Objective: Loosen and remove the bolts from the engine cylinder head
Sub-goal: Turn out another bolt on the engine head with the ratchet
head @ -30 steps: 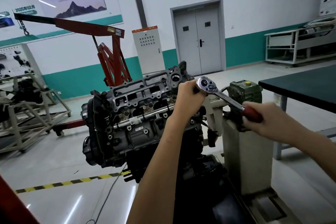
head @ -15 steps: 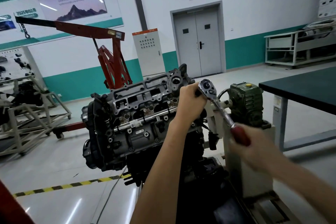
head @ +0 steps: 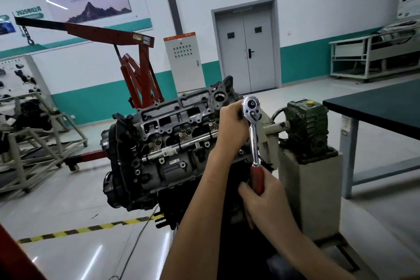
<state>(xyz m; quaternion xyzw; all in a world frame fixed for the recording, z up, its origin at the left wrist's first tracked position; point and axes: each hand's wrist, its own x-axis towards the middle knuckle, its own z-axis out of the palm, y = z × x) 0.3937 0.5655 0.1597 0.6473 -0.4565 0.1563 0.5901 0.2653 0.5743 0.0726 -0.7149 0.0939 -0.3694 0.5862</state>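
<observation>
The engine cylinder head (head: 181, 118) sits tilted on a stand, with several bolt holes and bolts showing on its grey face. A chrome ratchet wrench (head: 253, 127) with a red handle stands at the head's right end, its round head up and its handle hanging almost straight down. My left hand (head: 231, 125) curls round the ratchet's head end, hiding the socket and the bolt under it. My right hand (head: 264, 198) grips the red handle low down, in front of the dark engine block.
A green gearbox (head: 306, 127) tops the stand's grey pedestal (head: 311, 193) just right of the wrench. A dark-topped workbench (head: 375, 107) stands at the right. A red engine hoist (head: 136, 70) is behind the engine, a metal frame (head: 34, 143) at the left, yellow-black tape (head: 91, 227) on the floor.
My right hand has swung the red handle down and leftward, from pointing out to the right to hanging nearly vertical. My left hand has stayed on the ratchet head.
</observation>
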